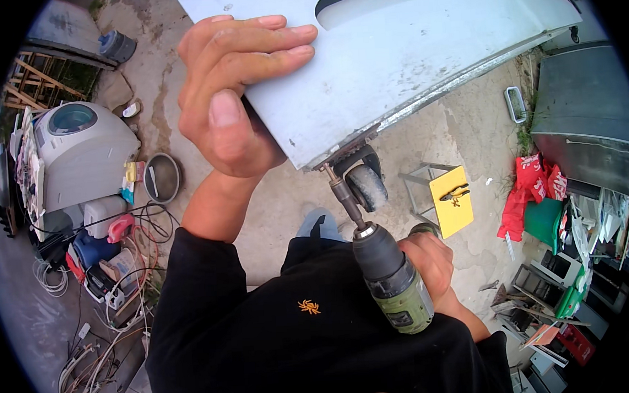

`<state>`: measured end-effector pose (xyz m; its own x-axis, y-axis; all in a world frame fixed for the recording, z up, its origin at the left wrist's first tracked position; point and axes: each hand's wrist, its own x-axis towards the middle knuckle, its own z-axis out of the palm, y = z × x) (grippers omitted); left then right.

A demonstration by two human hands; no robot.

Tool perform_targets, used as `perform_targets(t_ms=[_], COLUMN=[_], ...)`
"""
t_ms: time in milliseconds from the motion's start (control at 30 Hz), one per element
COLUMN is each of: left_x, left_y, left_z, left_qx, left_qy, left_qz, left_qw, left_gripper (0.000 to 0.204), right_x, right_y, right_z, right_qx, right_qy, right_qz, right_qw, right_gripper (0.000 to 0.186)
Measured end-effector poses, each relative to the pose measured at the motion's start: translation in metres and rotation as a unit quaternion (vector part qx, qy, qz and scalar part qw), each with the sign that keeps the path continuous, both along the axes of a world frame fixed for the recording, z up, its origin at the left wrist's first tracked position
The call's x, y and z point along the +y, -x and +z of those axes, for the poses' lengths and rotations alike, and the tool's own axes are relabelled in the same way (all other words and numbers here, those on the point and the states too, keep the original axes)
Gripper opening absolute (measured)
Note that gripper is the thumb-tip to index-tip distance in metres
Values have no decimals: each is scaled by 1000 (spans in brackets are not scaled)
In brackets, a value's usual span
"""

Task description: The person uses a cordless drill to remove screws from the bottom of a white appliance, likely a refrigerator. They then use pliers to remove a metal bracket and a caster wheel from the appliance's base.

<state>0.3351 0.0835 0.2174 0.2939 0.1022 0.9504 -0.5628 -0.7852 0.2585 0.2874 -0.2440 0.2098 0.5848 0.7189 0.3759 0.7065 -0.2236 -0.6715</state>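
Observation:
A white metal cabinet or panel (407, 63) with a curved dark slot slants across the top of the view. My left hand (234, 94) grips its near left edge, fingers laid over the white face and thumb down the side. Below the near corner sits a black caster wheel (366, 187) on a bracket. My right hand (432, 265) is wrapped round the handle of a green and black cordless drill (390, 274). The tip of its long driver bit (346, 200) meets the panel's underside at a screw next to the caster. The drill's grip is mostly hidden.
Right of the drill stands a stool with a yellow top (454, 221), pliers (455, 193) lying on it. Cables, a grey bowl (163, 177) and a white appliance (88, 151) crowd the left. Red bags (531, 192), scrap and a metal cabinet (583, 97) line the right.

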Motion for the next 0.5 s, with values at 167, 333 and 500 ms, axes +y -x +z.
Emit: perform_targets(t_ms=[167,333,500], left_x=[-2,-6,-6], left_y=[-1,1,2], left_z=[1,5,6], left_qx=[0,12,17], left_qy=[12,24,22], left_qz=[-1,4,1], left_qw=[1000,1000,1000], left_gripper=[54,54,52], right_x=[1,-1,1], right_y=[0,1,3], right_z=[2,5,5], right_qx=[-5,1,-11], right_qy=[-2,9,12], right_qz=[-1,0,-10], right_qw=[1000,1000,1000], right_gripper=[40,39,37])
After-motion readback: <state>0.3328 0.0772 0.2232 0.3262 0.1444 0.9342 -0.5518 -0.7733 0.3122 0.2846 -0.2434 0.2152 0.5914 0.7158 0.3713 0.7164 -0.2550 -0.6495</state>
